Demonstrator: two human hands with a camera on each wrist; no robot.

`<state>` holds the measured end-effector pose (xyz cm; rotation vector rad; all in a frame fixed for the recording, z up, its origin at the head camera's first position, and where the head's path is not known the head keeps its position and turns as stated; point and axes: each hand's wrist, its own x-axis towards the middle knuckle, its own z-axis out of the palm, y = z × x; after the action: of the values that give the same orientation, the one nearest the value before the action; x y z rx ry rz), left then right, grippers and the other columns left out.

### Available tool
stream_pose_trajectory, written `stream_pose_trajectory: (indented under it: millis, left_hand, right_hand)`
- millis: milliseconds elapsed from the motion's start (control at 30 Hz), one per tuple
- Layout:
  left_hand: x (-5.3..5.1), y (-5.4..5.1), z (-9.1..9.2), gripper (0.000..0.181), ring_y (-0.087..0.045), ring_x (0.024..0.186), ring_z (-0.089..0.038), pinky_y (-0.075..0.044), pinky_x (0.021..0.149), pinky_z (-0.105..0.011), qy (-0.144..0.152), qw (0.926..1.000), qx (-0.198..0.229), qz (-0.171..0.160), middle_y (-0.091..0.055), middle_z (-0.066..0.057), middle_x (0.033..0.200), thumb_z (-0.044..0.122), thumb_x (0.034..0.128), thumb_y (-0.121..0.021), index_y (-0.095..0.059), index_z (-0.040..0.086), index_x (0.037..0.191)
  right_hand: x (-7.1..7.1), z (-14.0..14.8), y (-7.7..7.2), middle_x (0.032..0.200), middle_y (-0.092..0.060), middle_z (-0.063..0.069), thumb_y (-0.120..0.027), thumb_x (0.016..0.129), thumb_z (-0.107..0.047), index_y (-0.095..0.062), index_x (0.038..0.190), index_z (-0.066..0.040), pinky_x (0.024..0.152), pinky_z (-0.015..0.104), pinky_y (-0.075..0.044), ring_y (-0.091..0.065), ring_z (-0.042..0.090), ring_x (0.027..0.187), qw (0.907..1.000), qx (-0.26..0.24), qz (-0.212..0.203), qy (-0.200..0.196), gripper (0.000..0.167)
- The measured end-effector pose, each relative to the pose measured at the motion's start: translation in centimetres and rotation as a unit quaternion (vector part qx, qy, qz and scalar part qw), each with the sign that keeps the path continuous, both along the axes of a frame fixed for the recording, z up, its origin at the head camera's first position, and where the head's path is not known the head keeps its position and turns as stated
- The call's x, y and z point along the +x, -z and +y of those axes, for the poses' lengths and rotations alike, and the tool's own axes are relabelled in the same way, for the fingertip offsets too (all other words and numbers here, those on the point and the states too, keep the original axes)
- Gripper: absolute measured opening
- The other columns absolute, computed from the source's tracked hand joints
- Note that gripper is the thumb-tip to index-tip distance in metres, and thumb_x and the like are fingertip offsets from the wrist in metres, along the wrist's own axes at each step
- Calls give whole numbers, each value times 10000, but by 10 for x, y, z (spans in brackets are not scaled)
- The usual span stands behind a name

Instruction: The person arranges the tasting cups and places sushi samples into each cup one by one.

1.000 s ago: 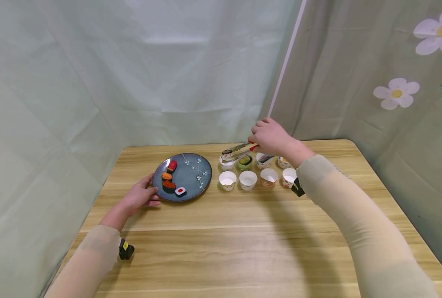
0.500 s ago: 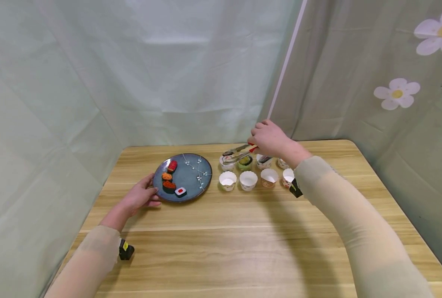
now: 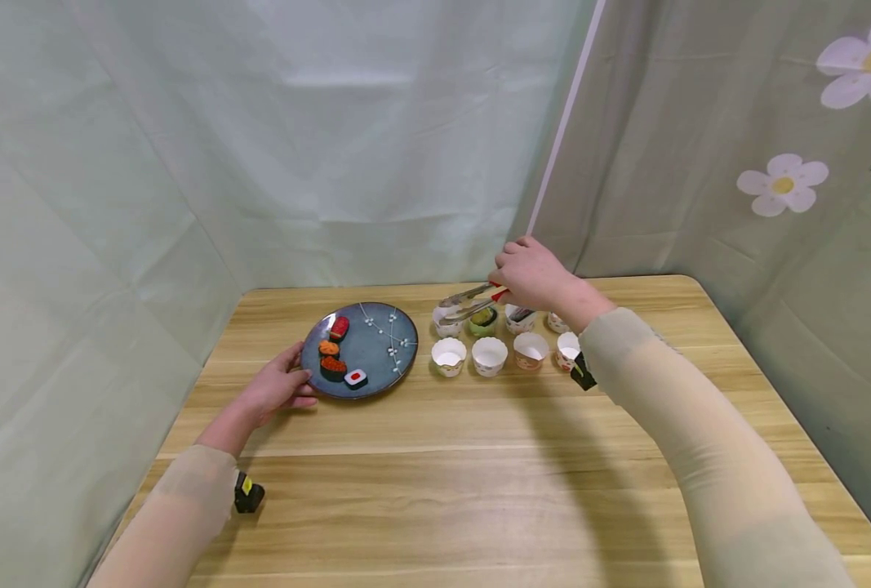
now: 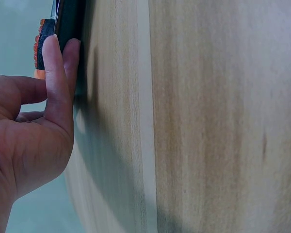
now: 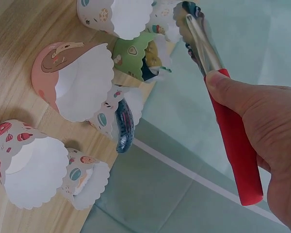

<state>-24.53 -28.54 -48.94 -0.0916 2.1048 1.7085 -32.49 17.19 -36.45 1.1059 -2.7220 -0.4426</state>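
Observation:
At the left, a round blue-grey plate [image 3: 372,343] with white blossom branches carries several toy sushi pieces, among them a red-topped one [image 3: 339,328], an orange-topped one [image 3: 328,348], a red roe one [image 3: 334,367] and a small roll [image 3: 356,378]. My left hand [image 3: 279,384] holds the plate's left rim, with a finger above and another below it in the left wrist view. My right hand [image 5: 276,131] grips red-handled metal tongs [image 5: 235,145]. Their spread tips are at the back-left paper cup [image 3: 446,322]; whether they touch anything in it cannot be made out.
Two rows of paper cups stand right of the plate. In the back row, a green cup [image 5: 131,58] holds a yellow-topped piece and another a dark blue shiny piece [image 5: 124,124]. The front cups include a white one [image 3: 489,357]. Curtains [image 3: 406,163] hang behind the table.
The tong tips have sunk slightly and spread a little at the back-left cup. My right forearm has shifted slightly left. The left hand and plate stay put.

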Motion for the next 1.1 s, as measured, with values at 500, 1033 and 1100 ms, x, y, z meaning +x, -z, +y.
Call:
stream_pose_trajectory:
  millis: [500, 1033, 1100]
  left_hand:
    - [-1, 0, 0, 701, -606, 880, -161, -623, 818, -374, -29, 10000, -12, -18, -110, -257, 1640, 39, 1099, -364, 87, 81, 1634]
    - [0, -1, 0, 700, -609, 902, -176, -622, 821, -372, -29, 10000, -72, -41, -123, -257, 1634, 66, 1108, -369, 85, 107, 1639]
    - [0, -1, -1, 699, -609, 902, -176, -622, 821, -371, -28, 10000, -82, -44, -124, -256, 1634, 68, 1109, -369, 85, 108, 1639]
  right_hand:
    - [2, 0, -3, 1018, -663, 54, -810, 885, -402, -763, 1157, -170, 1064, 526, -395, -561, 303, 1023, 10000, -10, -18, 66, 361]
    - [4, -2, -9, 1019, -652, 50, -797, 886, -443, -751, 1170, -168, 1047, 529, -399, -536, 301, 979, 9999, -64, 98, -24, 399]
    - [5, -3, -10, 1015, -649, 51, -799, 884, -441, -749, 1166, -165, 1045, 531, -401, -536, 304, 976, 9998, -88, 149, -74, 398]
